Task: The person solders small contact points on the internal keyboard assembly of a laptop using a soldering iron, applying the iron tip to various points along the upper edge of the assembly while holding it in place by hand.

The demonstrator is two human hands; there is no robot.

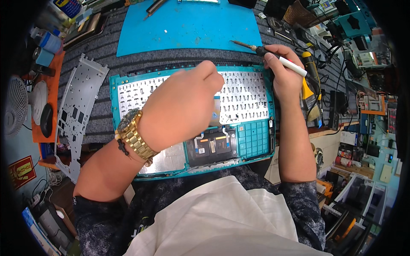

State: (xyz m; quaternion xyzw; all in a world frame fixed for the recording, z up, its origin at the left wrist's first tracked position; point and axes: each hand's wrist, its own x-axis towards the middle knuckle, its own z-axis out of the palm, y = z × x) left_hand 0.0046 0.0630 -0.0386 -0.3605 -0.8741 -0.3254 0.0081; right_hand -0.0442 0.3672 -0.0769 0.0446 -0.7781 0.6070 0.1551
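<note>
A teal laptop palm-rest frame point(255, 137) lies underside up at the table's near edge, with a silver keyboard backplate point(245, 91) and a black touchpad module point(220, 148) in it. My left hand point(183, 100) hovers or rests over the backplate's middle, its fingers curled. What they hold, if anything, is hidden under the hand. Beyond the frame's far right corner, my right hand point(287, 70) grips a soldering iron point(294, 67) with a white rear handle. The iron's bare tip points left over the blue mat point(192, 27).
A perforated metal plate point(81, 100) lies on the left over the grey ribbed mat point(96, 132). A white fan point(17, 102) and spray bottle point(50, 42) stand farther left. Yellow-handled tools point(308, 68) and cables are beside my right forearm. Another pen-like tool point(154, 7) lies at the far edge.
</note>
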